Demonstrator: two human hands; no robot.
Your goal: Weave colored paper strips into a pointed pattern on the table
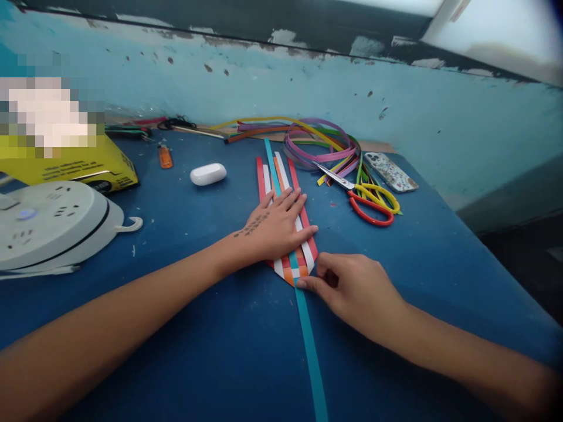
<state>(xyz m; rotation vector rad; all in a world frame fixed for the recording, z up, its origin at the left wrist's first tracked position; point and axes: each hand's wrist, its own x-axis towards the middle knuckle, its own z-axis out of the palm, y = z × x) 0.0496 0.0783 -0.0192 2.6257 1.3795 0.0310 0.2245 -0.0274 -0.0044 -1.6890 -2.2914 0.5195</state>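
Observation:
A woven piece (297, 272) of red, white, orange and teal paper strips lies on the blue table (211, 351). My left hand (281, 225) rests flat across it, fingers spread, covering its middle. My right hand (352, 281) is at its lower right edge, with the thumb tip on the pointed bottom end. The right fingers are curled and there is a gap between thumb and forefinger; nothing shows between them. A long teal strip (310, 351) runs from the bottom point toward me. The loose strip ends stick out beyond my left fingers.
Scissors (372, 205) with red and yellow handles lie at the right, beside a patterned phone (390, 171) and coiled coloured strips (325, 155). Leftward are a white case (208, 174), an orange lighter (165, 157), a yellow box (105, 161) and a white round device (57, 225).

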